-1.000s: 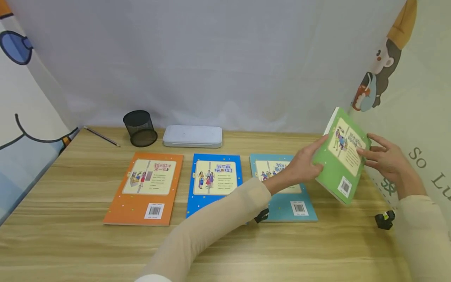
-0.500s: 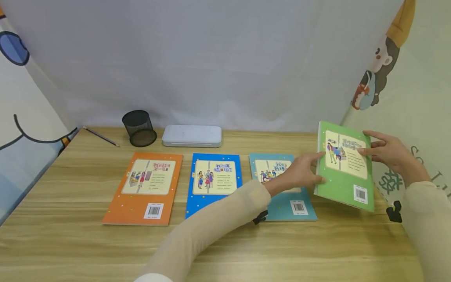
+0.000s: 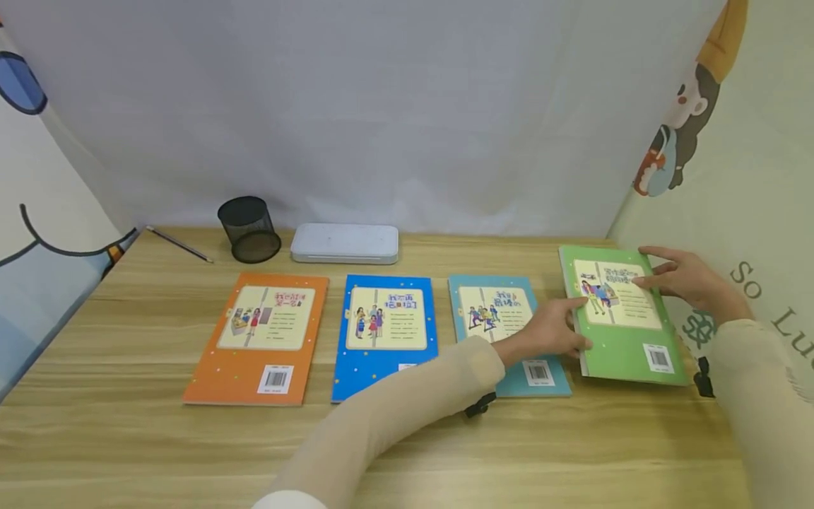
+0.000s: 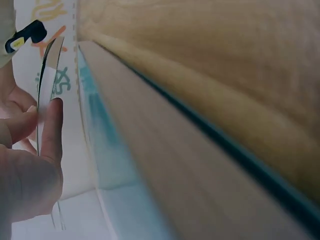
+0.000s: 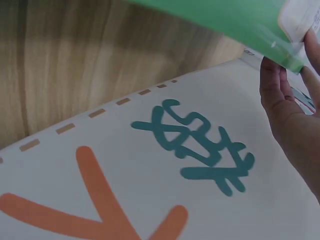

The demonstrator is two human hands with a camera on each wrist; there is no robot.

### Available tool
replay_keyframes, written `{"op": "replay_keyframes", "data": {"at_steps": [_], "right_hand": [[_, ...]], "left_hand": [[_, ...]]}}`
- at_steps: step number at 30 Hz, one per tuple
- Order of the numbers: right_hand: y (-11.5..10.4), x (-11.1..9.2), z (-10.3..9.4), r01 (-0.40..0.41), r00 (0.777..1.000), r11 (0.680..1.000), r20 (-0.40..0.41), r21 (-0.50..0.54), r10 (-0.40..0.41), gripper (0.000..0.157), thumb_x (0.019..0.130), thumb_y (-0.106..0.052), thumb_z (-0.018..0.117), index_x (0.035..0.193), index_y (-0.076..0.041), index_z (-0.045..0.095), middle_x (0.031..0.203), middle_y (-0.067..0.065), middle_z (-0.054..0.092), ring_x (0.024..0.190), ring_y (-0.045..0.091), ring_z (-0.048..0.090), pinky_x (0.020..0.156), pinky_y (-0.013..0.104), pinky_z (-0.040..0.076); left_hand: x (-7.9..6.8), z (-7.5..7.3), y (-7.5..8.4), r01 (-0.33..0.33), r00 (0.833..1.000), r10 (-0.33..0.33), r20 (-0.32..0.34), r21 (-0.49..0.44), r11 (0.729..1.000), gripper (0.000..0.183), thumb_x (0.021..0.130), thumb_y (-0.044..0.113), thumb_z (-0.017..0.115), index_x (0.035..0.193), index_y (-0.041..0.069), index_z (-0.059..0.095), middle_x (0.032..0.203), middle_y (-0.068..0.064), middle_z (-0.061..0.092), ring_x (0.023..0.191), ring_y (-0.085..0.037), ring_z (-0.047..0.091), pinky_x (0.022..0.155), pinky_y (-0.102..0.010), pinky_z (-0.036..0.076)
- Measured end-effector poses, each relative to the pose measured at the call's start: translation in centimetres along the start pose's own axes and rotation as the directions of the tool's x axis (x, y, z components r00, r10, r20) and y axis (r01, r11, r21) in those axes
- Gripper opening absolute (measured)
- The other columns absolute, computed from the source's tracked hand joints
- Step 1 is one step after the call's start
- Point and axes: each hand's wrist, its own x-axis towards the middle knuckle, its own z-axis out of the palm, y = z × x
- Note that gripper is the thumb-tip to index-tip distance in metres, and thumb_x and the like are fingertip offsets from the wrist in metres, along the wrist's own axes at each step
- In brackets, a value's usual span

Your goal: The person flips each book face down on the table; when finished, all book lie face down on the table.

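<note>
A green book point(image 3: 626, 350) is held at the right of the table, low over the wood, its printed cover with a barcode facing up. My left hand point(image 3: 552, 328) pinches its left edge between thumb and fingers; in the left wrist view that hand point(image 4: 30, 170) has the thin book point(image 4: 49, 85) between its fingers, seen edge-on. On the other side my right hand point(image 3: 689, 281) grips the upper right edge, thumb on the cover. The right wrist view shows the right hand point(image 5: 290, 95) at the edge of the green cover point(image 5: 240, 20). The teal book point(image 3: 509, 378) lies partly under my left hand.
A blue book point(image 3: 356, 378) and an orange book point(image 3: 222, 382) lie flat in a row further left. Behind them are a pale case point(image 3: 345, 242), a black mesh pen cup point(image 3: 246, 225) and a pencil point(image 3: 180, 244). Curtains stand at the back and right.
The green book has come down from a steep tilt to nearly flat above the table, turning straighter, with both hands lowering along with it. The other books have stayed put.
</note>
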Motion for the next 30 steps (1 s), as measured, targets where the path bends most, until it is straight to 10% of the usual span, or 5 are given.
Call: {"op": "replay_keyframes", "data": {"at_steps": [10, 16, 23, 30], "right_hand": [[1.0, 1.1, 1.2, 0.013, 1.000, 1.000, 0.025, -0.014, -0.013, 0.085, 0.098, -0.020, 0.065, 0.156, 0.007, 0.009, 0.141, 0.049, 0.031, 0.113, 0.041, 0.057, 0.088, 0.035, 0.055], [1.4, 1.5, 1.6, -0.026, 0.999, 0.999, 0.044, -0.020, 0.027, 0.084, 0.099, -0.020, 0.062, 0.156, 0.007, 0.006, 0.145, 0.050, 0.024, 0.129, 0.055, 0.040, 0.098, 0.045, 0.048], [1.6, 1.3, 2.1, -0.020, 0.999, 0.997, 0.039, -0.069, 0.023, 0.086, 0.098, -0.026, 0.065, 0.153, 0.012, 0.012, 0.137, 0.046, 0.042, 0.115, 0.038, 0.055, 0.093, 0.044, 0.049], [1.7, 1.7, 2.3, -0.039, 0.999, 0.996, 0.032, -0.078, 0.042, 0.085, 0.097, -0.025, 0.064, 0.153, 0.013, 0.013, 0.138, 0.044, 0.044, 0.125, 0.048, 0.049, 0.100, 0.052, 0.046]], "left_hand": [[0.5, 1.2, 0.3, 0.122, 0.992, -0.124, -0.005, 0.204, 0.971, 0.086, 0.079, 0.000, 0.082, 0.152, 0.022, 0.042, 0.068, -0.001, 0.069, 0.051, -0.008, 0.064, 0.051, -0.016, 0.053], [1.1, 1.2, 0.1, 0.140, 0.989, -0.145, 0.013, 0.200, 0.970, 0.084, 0.079, 0.000, 0.082, 0.151, 0.019, 0.044, 0.067, -0.003, 0.070, 0.050, -0.010, 0.064, 0.050, -0.016, 0.053], [1.5, 1.4, 0.4, 0.200, 0.977, -0.207, 0.042, 0.136, 0.970, 0.082, 0.079, -0.004, 0.080, 0.150, 0.018, 0.045, 0.084, -0.008, 0.072, 0.052, -0.013, 0.065, 0.052, -0.019, 0.055], [1.6, 1.2, 0.5, 0.208, 0.972, -0.221, 0.076, 0.150, 0.966, 0.083, 0.081, -0.001, 0.079, 0.153, 0.018, 0.041, 0.078, -0.005, 0.069, 0.055, -0.014, 0.066, 0.053, -0.019, 0.055]]}}
